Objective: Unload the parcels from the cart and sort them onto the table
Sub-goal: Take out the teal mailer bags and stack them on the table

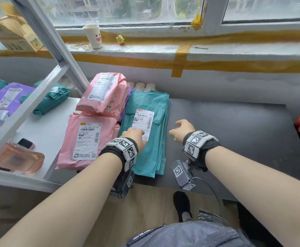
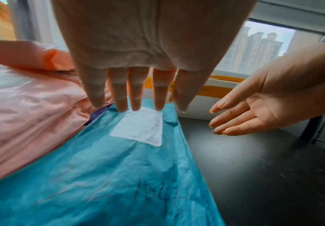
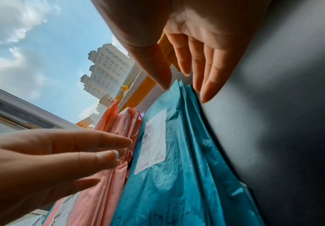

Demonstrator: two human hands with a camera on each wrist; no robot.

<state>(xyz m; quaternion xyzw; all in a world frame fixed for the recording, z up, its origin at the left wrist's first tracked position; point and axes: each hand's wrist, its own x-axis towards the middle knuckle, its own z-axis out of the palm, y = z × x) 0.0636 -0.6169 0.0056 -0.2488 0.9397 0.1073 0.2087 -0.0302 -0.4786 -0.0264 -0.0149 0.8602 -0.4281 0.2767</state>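
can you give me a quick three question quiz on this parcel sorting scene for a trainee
1. True or false: the left hand is over the teal plastic mailer stack on the dark table.
2. Which does the right hand hold? A) a pink mailer B) nothing C) a paper cup
3. Fill in: the pink plastic mailers lie to the ___ of the teal stack, from the person's view.

Key: 1 true; 2 B; 3 left
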